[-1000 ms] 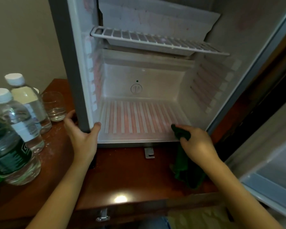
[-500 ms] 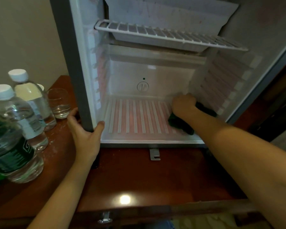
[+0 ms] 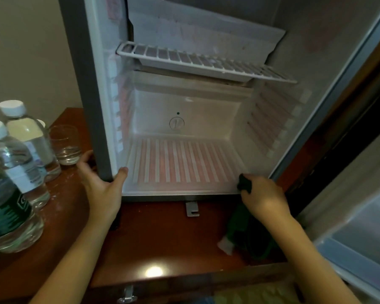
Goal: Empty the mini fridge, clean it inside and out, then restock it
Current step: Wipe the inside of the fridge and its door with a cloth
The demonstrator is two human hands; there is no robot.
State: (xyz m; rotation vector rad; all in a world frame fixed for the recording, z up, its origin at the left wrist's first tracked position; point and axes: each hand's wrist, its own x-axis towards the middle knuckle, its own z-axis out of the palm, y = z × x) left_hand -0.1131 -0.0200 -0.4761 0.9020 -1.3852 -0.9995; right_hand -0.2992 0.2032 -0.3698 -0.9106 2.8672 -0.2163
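Note:
The mini fridge [image 3: 184,102] stands open on a dark wooden cabinet top [image 3: 158,233]; its inside holds only a white wire shelf [image 3: 202,62] above a ribbed floor. My left hand [image 3: 103,185] grips the lower left corner of the fridge frame, thumb inside. My right hand [image 3: 263,196] is at the front right corner of the fridge floor, closed on a dark green cloth [image 3: 246,224] that hangs down onto the cabinet top. The fridge door [image 3: 360,238] is swung open at the right.
Three clear water bottles [image 3: 11,176] with white caps stand at the left on the cabinet, with an empty drinking glass [image 3: 65,145] behind them. A metal bracket [image 3: 192,208] sticks out under the fridge front. A beige wall is behind the bottles.
My right hand has pulled the green cloth from the back right of the fridge floor forward to its front right corner. My left hand has stayed on the frame.

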